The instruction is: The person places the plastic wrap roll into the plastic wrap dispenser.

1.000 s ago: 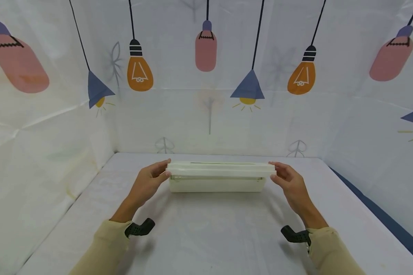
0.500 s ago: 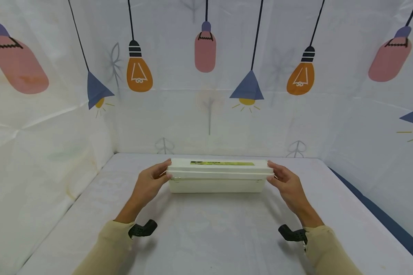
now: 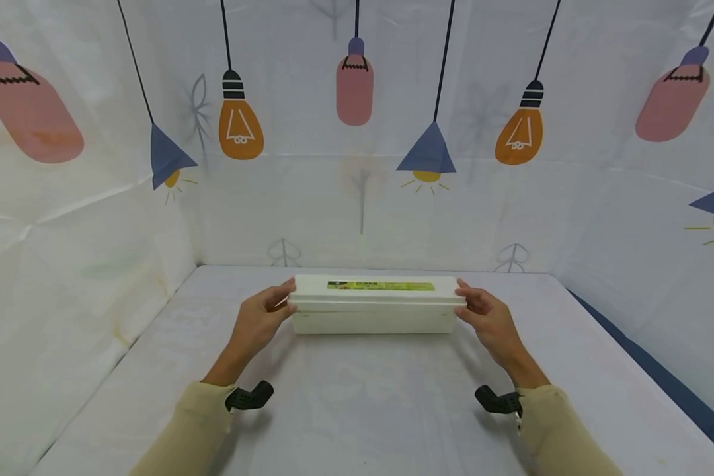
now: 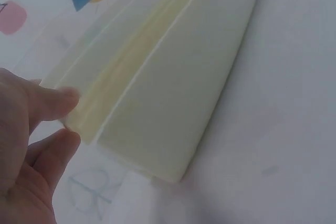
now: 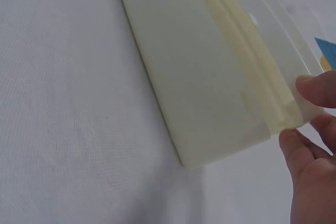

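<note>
A long white lidded plastic box point(image 3: 371, 322) stands on the table, with a yellow-green label point(image 3: 381, 286) on its lid point(image 3: 315, 286). My left hand point(image 3: 260, 322) holds the lid's left end between thumb and fingers. At the opposite end, my right hand point(image 3: 489, 322) holds the lid the same way. Both wrist views show a yellowish strip point(image 4: 123, 66) between the lid and the lower box wall point(image 5: 199, 77). In the head view the lid lies low, close over the base. The inside of the box is hidden.
A white cloth covers the table point(image 3: 357, 410). Behind the box rises a white sheet point(image 3: 309, 198) printed with hanging lamps, continuing along both sides. Dark wrist mounts point(image 3: 250, 395) stick out from the two sleeves. Dark blue fabric point(image 3: 648, 360) runs along the right table edge.
The lid has tipped down toward the base, bringing its label into view. My right hand has shifted slightly left with the lid's end; my left hand has barely moved.
</note>
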`<state>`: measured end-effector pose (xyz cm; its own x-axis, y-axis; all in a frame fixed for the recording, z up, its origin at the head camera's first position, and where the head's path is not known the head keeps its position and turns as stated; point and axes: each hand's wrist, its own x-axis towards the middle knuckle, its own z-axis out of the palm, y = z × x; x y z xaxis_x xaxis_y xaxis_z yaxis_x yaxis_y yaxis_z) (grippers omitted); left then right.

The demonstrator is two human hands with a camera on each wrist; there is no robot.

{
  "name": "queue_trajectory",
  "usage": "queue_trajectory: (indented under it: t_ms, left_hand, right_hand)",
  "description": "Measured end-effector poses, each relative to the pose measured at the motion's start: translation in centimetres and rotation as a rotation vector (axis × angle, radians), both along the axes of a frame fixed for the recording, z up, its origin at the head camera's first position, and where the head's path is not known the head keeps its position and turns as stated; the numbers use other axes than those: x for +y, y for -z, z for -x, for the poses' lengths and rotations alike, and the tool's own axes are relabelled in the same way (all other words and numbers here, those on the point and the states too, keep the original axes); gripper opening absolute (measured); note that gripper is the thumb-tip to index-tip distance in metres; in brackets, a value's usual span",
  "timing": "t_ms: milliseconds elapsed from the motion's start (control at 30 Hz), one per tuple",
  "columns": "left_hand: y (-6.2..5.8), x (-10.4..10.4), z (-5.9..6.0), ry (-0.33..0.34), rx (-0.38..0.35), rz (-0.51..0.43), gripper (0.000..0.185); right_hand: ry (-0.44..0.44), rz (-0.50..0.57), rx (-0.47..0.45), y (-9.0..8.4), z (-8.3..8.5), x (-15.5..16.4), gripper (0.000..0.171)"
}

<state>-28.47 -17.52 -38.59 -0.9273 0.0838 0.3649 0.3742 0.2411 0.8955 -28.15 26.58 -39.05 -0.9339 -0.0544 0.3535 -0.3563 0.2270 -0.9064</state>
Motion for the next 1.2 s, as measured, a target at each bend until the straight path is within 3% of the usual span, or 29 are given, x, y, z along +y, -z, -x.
queue_trajectory:
  t_ms: [367,600,800,1200]
  left_hand:
    - [0.8,0.3,0.3,-0.025,0.019,0.014,0.041]
    - [-1.2,1.2,-1.2,-0.051,-0.003,0.051,0.042]
    - [0.6,0.5,0.4,-0.051,0.006,0.04,0.043]
    - [1.0,0.5,0.2,-0.111,-0.045,0.128,0.049]
  right_hand:
    - [0.013,0.006,-0.034,0.6,0.4,-0.1,0.039]
    - [0.029,-0.001,-0.048,0.3,0.4,-0.3,0.039]
    - [0.041,-0.018,-0.035,0.3,0.7,-0.3,0.039]
    - [0.074,-0.048,-0.022,0.4,0.6,-0.7,0.034]
